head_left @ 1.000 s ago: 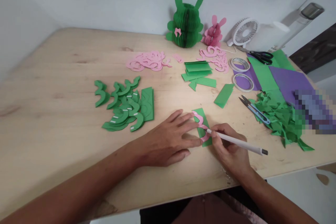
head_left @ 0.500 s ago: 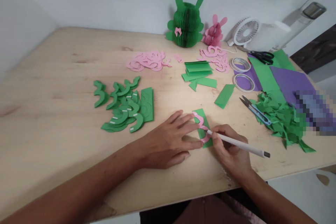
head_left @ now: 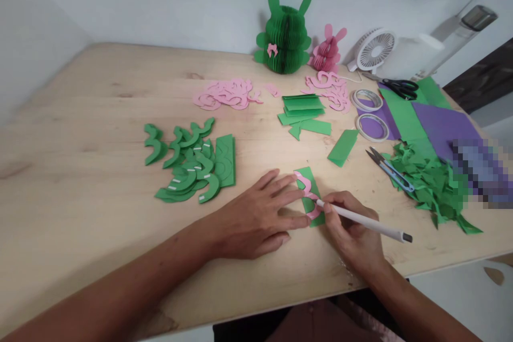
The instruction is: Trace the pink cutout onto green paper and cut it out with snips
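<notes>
My left hand lies flat with its fingers spread. Its fingertips press a wavy pink paper template onto a green paper strip on the table. My right hand is closed around a white pen, whose tip meets the template's edge near its lower curve. Left of my left hand lie stacked green paper cutouts, some with white tape pieces, beside a green folded strip with traced curves. Another green folded strip sits beyond my right hand.
Small scissors lie beside green scraps at right. Behind them are two tape rolls, black scissors and purple paper. Pink cutouts, a green paper rabbit, a pink one and a fan stand farther back.
The whole view has shifted very slightly. Both hands, the pen and the pink template keep nearly the same places.
</notes>
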`<action>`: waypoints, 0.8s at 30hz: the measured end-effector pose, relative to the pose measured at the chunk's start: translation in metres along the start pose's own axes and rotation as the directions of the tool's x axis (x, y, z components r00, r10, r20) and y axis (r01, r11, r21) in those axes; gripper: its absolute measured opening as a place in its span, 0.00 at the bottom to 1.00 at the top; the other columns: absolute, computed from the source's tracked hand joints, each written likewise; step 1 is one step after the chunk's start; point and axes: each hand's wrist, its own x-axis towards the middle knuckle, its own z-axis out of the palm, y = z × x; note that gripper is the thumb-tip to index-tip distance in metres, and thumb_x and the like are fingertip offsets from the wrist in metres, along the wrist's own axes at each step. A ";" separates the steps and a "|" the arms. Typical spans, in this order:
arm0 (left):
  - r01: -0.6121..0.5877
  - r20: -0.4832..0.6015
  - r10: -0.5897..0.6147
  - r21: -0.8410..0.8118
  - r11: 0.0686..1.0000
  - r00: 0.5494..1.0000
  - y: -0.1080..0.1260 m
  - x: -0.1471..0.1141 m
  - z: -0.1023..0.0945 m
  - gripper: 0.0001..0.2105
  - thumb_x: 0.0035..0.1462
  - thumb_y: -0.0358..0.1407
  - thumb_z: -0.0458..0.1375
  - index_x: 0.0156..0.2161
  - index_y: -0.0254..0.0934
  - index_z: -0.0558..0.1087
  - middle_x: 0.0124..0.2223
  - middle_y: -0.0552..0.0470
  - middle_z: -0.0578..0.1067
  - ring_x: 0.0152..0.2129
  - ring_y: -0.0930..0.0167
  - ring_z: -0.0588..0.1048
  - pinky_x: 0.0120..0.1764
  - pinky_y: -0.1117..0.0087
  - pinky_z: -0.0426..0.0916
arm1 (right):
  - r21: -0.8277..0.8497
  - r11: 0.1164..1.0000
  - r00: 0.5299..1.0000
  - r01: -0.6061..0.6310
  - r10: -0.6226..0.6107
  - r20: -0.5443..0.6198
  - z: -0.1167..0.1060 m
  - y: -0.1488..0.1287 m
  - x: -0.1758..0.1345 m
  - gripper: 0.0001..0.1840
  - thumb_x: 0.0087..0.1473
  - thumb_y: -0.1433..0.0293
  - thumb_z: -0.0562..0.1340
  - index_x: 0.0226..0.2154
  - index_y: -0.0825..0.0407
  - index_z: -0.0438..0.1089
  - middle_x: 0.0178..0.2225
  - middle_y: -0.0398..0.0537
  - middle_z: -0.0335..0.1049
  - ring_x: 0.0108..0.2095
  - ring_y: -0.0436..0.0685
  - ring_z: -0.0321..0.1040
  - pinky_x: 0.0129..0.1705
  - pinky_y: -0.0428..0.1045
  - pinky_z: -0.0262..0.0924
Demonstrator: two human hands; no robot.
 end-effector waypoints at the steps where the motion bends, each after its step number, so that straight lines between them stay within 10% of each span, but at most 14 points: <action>1: 0.000 0.004 0.000 0.000 1.000 1.000 0.000 0.000 0.000 0.20 0.57 0.37 0.54 0.56 0.47 0.66 0.63 0.47 0.59 0.61 0.54 0.51 0.59 0.45 0.42 | 0.005 1.000 1.000 -0.002 0.002 0.001 0.000 0.000 0.000 0.05 0.54 0.70 0.57 0.29 0.51 0.68 0.23 0.43 0.71 0.22 0.52 0.64 0.22 0.45 0.56; 24: 0.008 -0.001 -0.008 0.007 1.000 1.000 0.000 0.000 0.000 0.19 0.58 0.38 0.53 0.55 0.47 0.67 0.62 0.47 0.60 0.61 0.55 0.52 0.59 0.45 0.42 | 0.018 1.000 1.000 -0.009 0.009 0.000 0.000 0.001 -0.001 0.04 0.54 0.71 0.58 0.29 0.51 0.68 0.23 0.42 0.71 0.23 0.52 0.65 0.22 0.45 0.56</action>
